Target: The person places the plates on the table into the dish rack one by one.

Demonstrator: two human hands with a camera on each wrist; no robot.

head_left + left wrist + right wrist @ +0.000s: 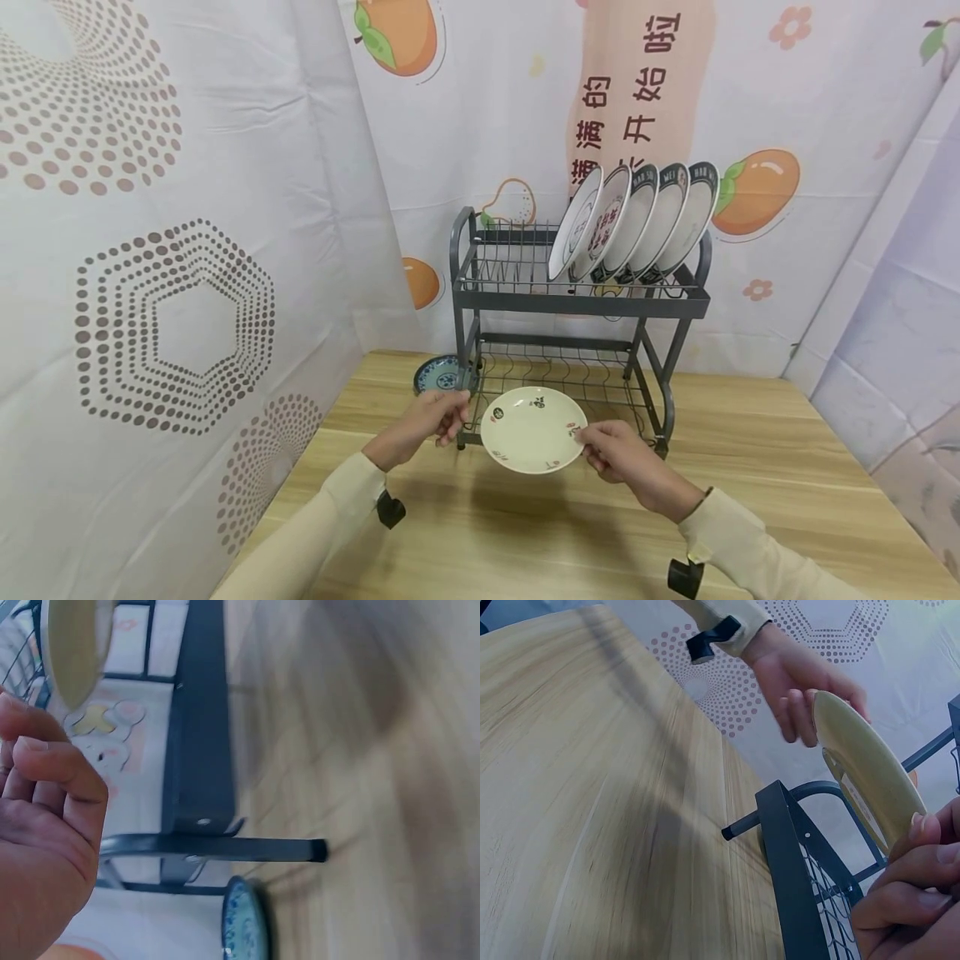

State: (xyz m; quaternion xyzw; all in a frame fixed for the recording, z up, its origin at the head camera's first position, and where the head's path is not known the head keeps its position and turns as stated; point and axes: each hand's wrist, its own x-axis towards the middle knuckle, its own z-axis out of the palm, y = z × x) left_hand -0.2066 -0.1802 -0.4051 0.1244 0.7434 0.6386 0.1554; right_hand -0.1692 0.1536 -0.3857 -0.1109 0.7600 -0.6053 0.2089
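A cream plate with small dark and red motifs is held above the table, in front of the rack. My right hand pinches its right rim between thumb and fingers; the right wrist view shows the plate tilted, underside partly visible. Just off the plate's left rim is my left hand, fingers loosely bent and holding nothing. In the left wrist view a gap shows between the left hand and the plate.
A dark two-tier dish rack stands behind the plate. Several plates lean upright on its upper tier, towards the right. A blue patterned dish sits on the wooden table by the rack's left leg. Printed curtains enclose the table.
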